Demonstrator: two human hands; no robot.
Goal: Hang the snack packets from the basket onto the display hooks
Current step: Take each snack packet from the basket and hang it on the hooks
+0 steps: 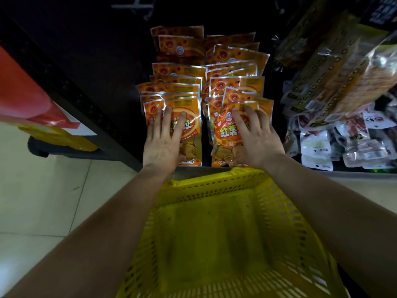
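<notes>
Snack packets [178,70] hang in two rows just beyond the yellow basket [214,183].
Our left grip [163,138] and right grip [256,138] lie flat, fingers straight, pressing the frontmost ones.

L hand [163,138] flat, R hand [254,136] flat

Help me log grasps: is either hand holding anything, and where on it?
Nothing held: left hand lies flat on the left packet, right hand on the right packet.

Our yellow perforated plastic basket [214,186] sits before two side-by-side rows of orange foil snack packets [178,70]; clear-wrapped white packets [315,145] lie to their right.
</notes>
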